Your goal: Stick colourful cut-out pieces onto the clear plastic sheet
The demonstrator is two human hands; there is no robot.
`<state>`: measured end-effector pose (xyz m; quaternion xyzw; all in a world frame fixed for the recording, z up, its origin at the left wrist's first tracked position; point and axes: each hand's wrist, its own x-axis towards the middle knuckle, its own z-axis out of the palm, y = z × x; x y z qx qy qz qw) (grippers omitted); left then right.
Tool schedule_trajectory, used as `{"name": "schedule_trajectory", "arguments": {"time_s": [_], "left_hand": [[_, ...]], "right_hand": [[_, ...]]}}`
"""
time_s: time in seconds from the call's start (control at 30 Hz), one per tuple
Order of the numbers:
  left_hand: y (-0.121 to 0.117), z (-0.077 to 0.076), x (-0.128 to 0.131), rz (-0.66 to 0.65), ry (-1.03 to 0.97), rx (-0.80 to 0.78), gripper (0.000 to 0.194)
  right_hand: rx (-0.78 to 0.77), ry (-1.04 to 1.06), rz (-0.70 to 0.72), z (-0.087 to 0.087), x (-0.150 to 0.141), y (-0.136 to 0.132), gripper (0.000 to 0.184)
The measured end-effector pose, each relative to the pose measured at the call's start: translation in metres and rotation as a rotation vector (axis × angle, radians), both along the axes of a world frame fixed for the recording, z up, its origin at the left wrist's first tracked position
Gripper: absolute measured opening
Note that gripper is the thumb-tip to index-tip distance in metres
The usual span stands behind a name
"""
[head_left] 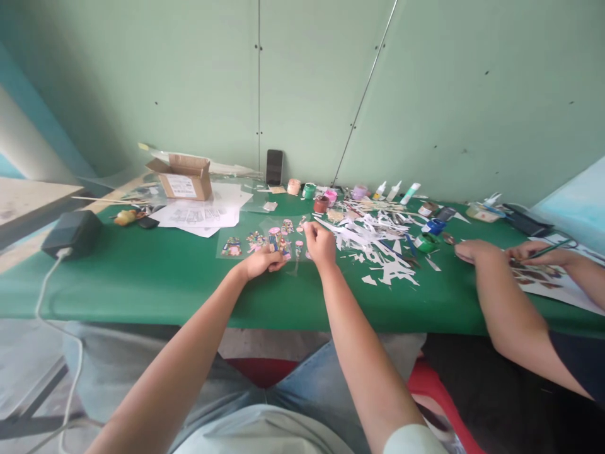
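Note:
A clear plastic sheet (250,251) with several small, colourful cut-out figures (232,246) lies on the green table in front of me. My left hand (263,262) rests at its near edge with fingers curled in, next to a pink and blue cut-out (278,239). What those fingers hold, if anything, is too small to make out. My right hand (321,243) is closed in a pinch over the sheet's right side. A small cut-out (301,223) lies by its thumb and fingertips; whether the fingers grip it, I cannot tell.
White paper scraps (392,268) cover the table on the right, near paint jars (426,242) and glue bottles (394,190). A co-worker's hands (477,250) are at the far right with a pen. A cardboard box (186,180), printed papers (201,214) and a power adapter (72,233) lie left.

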<state>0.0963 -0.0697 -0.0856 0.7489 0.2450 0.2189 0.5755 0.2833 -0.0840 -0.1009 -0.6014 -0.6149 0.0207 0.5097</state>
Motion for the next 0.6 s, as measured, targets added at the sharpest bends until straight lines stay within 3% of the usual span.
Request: {"name": "schedule_trajectory", "arguments": {"time_s": [0.1, 0.17, 0.33, 0.6], "left_hand": [[0.002, 0.003, -0.001, -0.016, 0.016, -0.025, 0.035], [0.003, 0.004, -0.002, -0.022, 0.006, -0.063, 0.03], [0.005, 0.001, 0.001, 0.119, -0.135, -0.167, 0.023], [0.006, -0.001, 0.001, 0.455, -0.406, -0.276, 0.041]], "right_hand": [[0.027, 0.095, 0.277, -0.001, -0.011, -0.002, 0.042], [0.032, 0.132, 0.347, -0.002, -0.02, -0.002, 0.044], [0.08, 0.233, 0.302, -0.001, -0.022, 0.0, 0.041], [0.096, 0.326, 0.345, -0.003, -0.015, -0.001, 0.038]]}}
